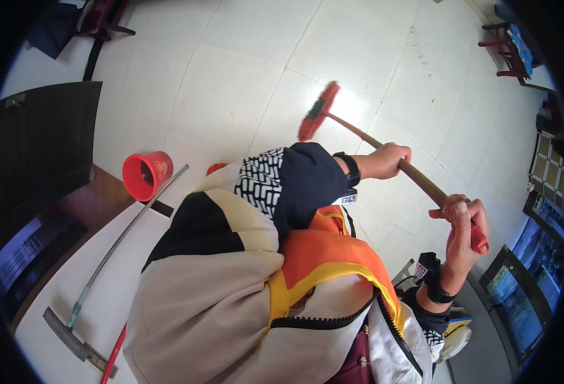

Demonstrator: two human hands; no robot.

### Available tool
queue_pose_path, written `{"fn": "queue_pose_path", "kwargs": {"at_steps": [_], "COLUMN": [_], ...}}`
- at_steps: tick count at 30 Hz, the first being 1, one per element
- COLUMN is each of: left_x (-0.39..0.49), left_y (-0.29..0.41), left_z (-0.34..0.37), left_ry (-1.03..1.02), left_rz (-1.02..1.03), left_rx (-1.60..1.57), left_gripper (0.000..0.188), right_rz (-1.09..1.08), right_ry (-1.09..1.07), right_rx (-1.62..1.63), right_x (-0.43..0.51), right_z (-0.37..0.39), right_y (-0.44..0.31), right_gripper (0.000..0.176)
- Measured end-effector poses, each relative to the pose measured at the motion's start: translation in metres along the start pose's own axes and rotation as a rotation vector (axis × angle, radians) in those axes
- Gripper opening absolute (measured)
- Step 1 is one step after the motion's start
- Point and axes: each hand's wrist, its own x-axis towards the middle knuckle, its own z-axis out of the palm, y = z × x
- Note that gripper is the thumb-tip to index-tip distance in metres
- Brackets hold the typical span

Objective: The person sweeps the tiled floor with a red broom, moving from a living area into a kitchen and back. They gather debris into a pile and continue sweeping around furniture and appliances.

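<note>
A broom (pixel 352 130) with a red head and green middle runs diagonally across the view, its bristled head (pixel 318 111) at the tiled floor. My left hand (pixel 386 161) is wrapped around the middle of its brown handle. Higher up, near the handle's red end cap (pixel 478 240), my right hand (pixel 463 225) grips it with the thumb along the shaft. Both wrists wear black straps with small devices bearing printed codes. My orange and yellow vest and pale jacket hide part of the floor below.
A red bucket (pixel 147 175) stands at left beside a long-handled squeegee (pixel 104 264) and a red pole (pixel 114 353). A dark door (pixel 42 158) is beyond them. Red wooden chairs (pixel 507 48) stand at the far edges. A grey surface (pixel 483 331) lies at lower right.
</note>
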Motion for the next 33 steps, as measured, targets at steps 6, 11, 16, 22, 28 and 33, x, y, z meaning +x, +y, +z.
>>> {"fn": "queue_pose_path", "kwargs": {"at_steps": [6, 11, 16, 22, 28, 33], "left_x": [0.011, -0.004, -0.037, -0.073, -0.017, 0.076], "left_y": [0.038, 0.06, 0.0, -0.132, -0.164, -0.094], "left_z": [-0.002, -0.064, -0.183, -0.339, -0.307, -0.215], "left_ry": [-0.169, -0.087, 0.03, 0.198, 0.177, 0.131], "left_rz": [0.048, -0.022, -0.269, -0.43, -0.263, -0.026], "left_rx": [-0.045, 0.047, 0.309, 0.468, 0.3, 0.097], "left_gripper": [0.023, 0.029, 0.028, 0.025, 0.033, 0.031], "right_rz": [-0.173, -0.225, -0.079, 0.097, 0.212, 0.17], "right_ry": [-0.05, -0.068, -0.227, -0.455, -0.232, 0.049], "right_rx": [-0.107, 0.086, 0.33, 0.43, 0.312, 0.04], "right_x": [-0.017, -0.006, 0.057, 0.182, 0.207, 0.201], "right_z": [-0.001, 0.007, 0.065, 0.226, 0.191, 0.121], "right_y": [-0.031, -0.046, 0.008, 0.092, 0.062, -0.032], "right_gripper": [0.028, 0.027, 0.015, 0.013, 0.017, 0.016]}}
